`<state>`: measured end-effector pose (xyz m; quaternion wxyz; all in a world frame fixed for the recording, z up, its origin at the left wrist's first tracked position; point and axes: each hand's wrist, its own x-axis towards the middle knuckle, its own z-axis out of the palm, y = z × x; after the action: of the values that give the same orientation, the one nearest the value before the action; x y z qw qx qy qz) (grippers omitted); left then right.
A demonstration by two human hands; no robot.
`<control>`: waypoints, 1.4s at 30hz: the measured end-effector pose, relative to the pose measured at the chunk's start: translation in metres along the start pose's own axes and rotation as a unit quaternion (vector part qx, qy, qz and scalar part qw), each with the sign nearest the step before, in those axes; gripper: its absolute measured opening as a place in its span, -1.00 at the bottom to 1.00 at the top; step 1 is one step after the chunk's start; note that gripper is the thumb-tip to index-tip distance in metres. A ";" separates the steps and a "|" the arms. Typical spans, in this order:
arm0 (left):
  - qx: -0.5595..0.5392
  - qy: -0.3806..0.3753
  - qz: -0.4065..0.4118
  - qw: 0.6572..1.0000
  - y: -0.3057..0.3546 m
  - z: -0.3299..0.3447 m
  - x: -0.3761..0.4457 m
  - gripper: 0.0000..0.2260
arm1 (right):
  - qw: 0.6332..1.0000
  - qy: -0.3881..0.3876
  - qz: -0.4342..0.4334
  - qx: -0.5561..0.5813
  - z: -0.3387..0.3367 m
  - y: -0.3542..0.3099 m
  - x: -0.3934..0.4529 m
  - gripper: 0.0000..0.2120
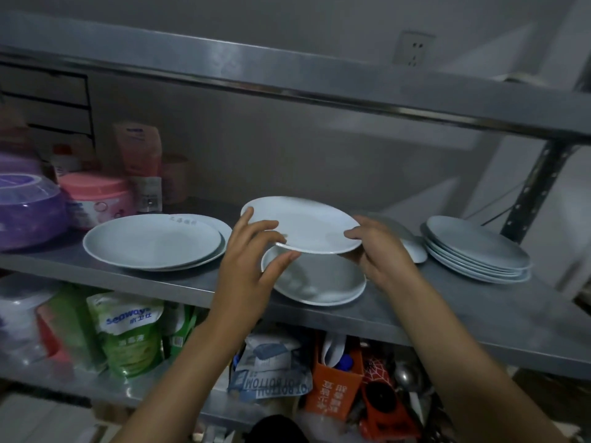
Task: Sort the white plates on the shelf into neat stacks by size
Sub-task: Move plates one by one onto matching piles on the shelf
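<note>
- Presently, I hold one white plate point(302, 223) in the air over the middle of the shelf point(463, 302), level, so it can go down flat on a pile.
- My left hand point(252, 260) is closed on its near-left rim, thumb on top and fingers beneath; my right hand point(380, 251) pinches the right rim the same way. A grip on each side keeps the plate from tipping.
- Directly below it sits a deeper plate point(316, 276) near the shelf's front edge, clear of the one I hold.
- To the left, two large plates point(153, 241) lie nested, the upper shifted slightly off the lower.
- To the right, a stack of smaller plates point(476, 251) stands fairly even, so I judge that pile already sorted.
- Behind my right hand there appears to be another white piece point(415, 251); its shape is mostly hidden.
- Pink and purple containers point(96, 199) crowd the shelf's left end, leaving plates the centre and right.
</note>
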<state>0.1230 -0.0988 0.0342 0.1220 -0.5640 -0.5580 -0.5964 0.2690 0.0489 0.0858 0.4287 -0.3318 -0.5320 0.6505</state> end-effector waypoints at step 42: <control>0.058 -0.102 0.005 0.993 0.004 0.021 -0.030 -0.63 | 0.882 0.153 -0.195 -0.401 -0.080 0.040 0.017 -0.54</control>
<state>0.1475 -0.0979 0.0072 0.0998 -0.6166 -0.5980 -0.5022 0.3249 0.0943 0.0298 0.4532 -0.4599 -0.7294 0.2261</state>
